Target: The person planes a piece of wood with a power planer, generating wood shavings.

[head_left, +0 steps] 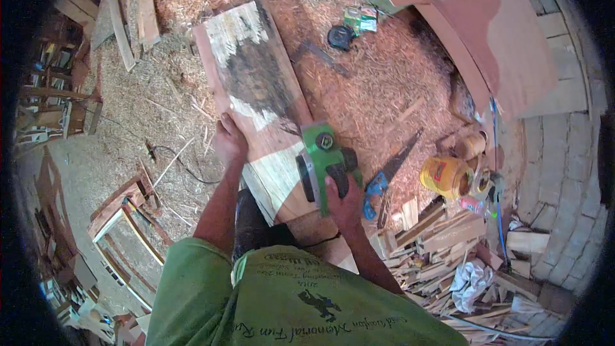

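A wide wooden board (pixel 256 64) stretches away from my body, with a dark rough patch and pale streaks on its face. My left hand (pixel 230 141) grips the board's left edge, its fingers partly hidden. In my right hand (pixel 344 202) is the black handle of a green electric planer (pixel 316 160). The planer is at the board's right edge, near the end closest to me; its underside cannot be seen. Just right of it lies a handsaw (pixel 394 170) with a blue handle.
Wood shavings (pixel 371 83) cover the floor. Beyond the board lies a dark tape measure (pixel 340 37). A yellow jar (pixel 442 176) stands at right, above a pile of wood offcuts (pixel 435 237). A wooden frame (pixel 128 237) is at left, near a black cable (pixel 186 160).
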Demonstrator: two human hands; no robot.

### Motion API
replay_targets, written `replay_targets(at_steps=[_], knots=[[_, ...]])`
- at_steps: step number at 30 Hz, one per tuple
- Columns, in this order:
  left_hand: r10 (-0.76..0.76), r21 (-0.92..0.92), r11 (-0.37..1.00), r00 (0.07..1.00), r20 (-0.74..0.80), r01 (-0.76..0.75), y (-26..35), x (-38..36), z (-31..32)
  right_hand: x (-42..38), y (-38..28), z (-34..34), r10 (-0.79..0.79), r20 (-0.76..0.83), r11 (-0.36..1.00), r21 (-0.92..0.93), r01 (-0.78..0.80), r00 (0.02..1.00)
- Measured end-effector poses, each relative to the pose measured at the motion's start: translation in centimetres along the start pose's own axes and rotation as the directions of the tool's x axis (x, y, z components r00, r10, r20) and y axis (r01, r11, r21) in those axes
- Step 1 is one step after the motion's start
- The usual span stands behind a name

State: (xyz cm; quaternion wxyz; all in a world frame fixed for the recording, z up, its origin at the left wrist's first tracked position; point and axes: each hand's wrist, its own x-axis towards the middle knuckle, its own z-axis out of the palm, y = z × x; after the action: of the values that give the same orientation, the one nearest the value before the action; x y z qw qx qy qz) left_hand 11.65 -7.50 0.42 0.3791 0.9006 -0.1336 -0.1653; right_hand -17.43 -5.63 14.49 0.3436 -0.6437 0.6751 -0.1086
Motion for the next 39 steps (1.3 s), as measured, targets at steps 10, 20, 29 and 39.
replay_targets(at_steps=[10,20,29,39], knots=[[-0.046,-0.018,0.999,0.998,0.053,0.047,0.7,0.3,-0.6,17.5,-16.7,4.9,-0.315,-0.15,0.949,-0.07,0.308,0.937],[-0.073,-0.009,0.997,0.992,0.102,0.074,0.6,0.5,-1.0,35.5,-33.6,11.4,-0.475,-0.167,0.875,0.009,0.483,0.864],[-0.045,0.042,0.998,0.994,0.097,0.042,0.9,-0.3,-1.2,22.8,-18.0,7.4,-0.495,-0.155,0.867,-0.018,0.498,0.855],[0.001,0.029,1.0,1.0,0.026,-0.001,-0.4,0.0,0.3,-11.5,13.0,-4.8,-0.172,0.03,0.984,-0.038,0.173,0.985]])
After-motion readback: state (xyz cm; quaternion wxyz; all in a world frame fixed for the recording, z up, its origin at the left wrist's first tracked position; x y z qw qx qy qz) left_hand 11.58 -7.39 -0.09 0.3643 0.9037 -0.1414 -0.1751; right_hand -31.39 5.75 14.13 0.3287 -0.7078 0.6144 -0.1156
